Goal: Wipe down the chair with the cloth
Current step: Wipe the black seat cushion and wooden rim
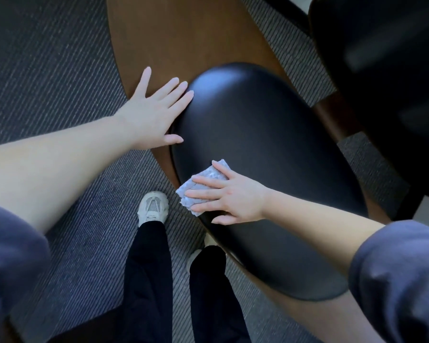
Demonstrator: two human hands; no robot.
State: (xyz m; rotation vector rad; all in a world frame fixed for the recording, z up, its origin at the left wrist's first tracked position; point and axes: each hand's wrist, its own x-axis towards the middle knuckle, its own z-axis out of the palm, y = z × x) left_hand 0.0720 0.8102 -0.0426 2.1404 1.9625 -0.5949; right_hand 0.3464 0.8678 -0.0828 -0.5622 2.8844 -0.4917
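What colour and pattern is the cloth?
Pale grey-lilac with small white speckles, folded under the right hand on the black seat cushion. The cloth shows in the head view.

Striped grey carpet (60, 70) under the wooden, black-cushioned chair (258, 132) and a pale shoe (152, 206).

I see the chair (278, 154) from above: its padded seat (245, 107) is black, smooth and a little shiny, with a rounded oval shape, and it sits on a brown wooden shell (183, 33) that continues past the seat on the far side. The cloth (201, 186) is small and pale grey-blue with a bumpy texture, folded into a thick pad. It lies flat on the left edge of the seat, on the part nearer to me.
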